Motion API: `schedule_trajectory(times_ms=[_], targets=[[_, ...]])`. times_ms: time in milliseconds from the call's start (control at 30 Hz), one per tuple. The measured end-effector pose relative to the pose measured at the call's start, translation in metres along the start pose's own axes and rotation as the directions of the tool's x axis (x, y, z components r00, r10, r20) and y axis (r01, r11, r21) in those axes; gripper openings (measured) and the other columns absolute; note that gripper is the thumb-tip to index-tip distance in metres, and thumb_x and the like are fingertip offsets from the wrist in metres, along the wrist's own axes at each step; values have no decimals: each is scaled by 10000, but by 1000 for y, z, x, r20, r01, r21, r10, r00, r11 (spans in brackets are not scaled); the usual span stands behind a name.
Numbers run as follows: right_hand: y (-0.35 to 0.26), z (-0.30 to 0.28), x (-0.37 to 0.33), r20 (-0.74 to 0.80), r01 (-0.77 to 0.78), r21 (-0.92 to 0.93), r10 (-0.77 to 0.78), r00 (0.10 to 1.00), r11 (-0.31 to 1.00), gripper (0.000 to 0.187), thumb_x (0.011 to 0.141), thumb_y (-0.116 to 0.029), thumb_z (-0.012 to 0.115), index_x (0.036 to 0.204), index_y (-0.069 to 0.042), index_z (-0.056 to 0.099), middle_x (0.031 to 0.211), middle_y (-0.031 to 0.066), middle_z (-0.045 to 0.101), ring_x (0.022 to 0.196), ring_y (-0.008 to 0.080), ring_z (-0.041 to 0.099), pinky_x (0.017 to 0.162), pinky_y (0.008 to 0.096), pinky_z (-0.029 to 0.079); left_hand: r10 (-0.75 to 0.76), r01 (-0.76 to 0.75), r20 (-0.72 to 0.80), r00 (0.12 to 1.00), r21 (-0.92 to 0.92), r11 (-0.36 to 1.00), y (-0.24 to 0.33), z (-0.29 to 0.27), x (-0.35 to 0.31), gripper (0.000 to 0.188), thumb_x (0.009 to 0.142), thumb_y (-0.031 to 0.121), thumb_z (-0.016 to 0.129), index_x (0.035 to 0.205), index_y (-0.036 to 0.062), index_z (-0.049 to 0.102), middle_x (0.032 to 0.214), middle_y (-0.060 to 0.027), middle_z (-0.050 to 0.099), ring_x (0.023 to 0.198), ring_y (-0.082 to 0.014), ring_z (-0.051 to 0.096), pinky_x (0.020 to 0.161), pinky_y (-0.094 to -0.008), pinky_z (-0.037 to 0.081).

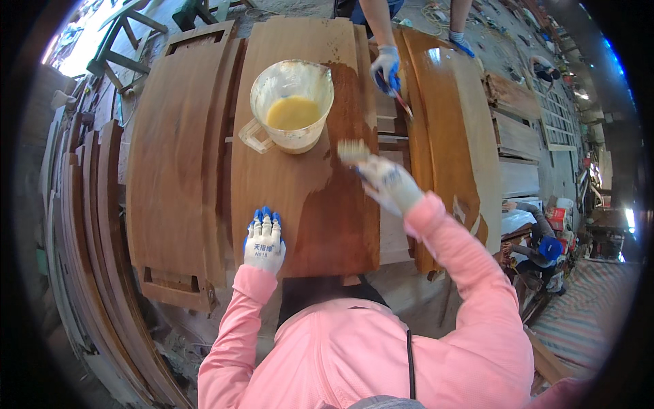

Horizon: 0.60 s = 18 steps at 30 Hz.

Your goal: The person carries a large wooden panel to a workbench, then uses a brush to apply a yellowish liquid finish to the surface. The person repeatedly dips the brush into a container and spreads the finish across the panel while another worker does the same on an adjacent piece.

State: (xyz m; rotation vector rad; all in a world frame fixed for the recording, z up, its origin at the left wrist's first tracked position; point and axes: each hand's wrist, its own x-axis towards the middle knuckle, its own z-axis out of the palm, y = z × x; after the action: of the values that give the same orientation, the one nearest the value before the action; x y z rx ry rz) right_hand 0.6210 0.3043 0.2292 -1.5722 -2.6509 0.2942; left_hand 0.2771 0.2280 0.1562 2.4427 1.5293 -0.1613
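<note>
My left hand (264,243), in a white glove with blue fingertips, lies flat with its fingers stretched forward on a wooden panel (276,187). A paintbrush (353,151) with pale bristles is gripped in my gloved right hand (391,184), slightly blurred, over the right side of that panel. Beneath and around the brush runs a dark, wet-looking coated area (340,232); the panel's left part is lighter and dry-looking. Farther back on the panel stands a translucent plastic jug (300,141) with a handle, holding yellowish liquid (293,113).
Across the panels, a co-worker's gloved hand (387,68) holds a brush (403,105) beside a partly coated panel (443,116). Another panel (170,163) lies at left, near stacked boards (102,225). A person with a blue cap (550,248) is at far right. Green trestles (122,41) stand back left.
</note>
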Motion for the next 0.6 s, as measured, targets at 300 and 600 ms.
schedule_trajectory(times_ms=[300, 600], targets=[[115, -59, 80, 300, -417, 802, 314, 901, 428, 244, 840, -128, 704, 1021, 35, 715, 834, 86, 716, 706, 144, 677, 641, 283, 557, -13, 12, 46, 999, 22, 1000, -2, 3, 0, 677, 868, 205, 588, 1478, -10, 390, 1559, -242, 334, 1445, -410, 324, 1178, -498, 304], [164, -13, 146, -323, -78, 169, 130, 937, 983, 262, 877, -176, 669, 1087, -24, 704, 979, 168, 701, 849, 306, 687, 767, 377, 553, -57, 58, -20, 998, 13, 998, 8, 2, -1, 638, 855, 145, 563, 1454, -24, 424, 1550, -240, 359, 1430, -403, 360, 1170, -498, 313]])
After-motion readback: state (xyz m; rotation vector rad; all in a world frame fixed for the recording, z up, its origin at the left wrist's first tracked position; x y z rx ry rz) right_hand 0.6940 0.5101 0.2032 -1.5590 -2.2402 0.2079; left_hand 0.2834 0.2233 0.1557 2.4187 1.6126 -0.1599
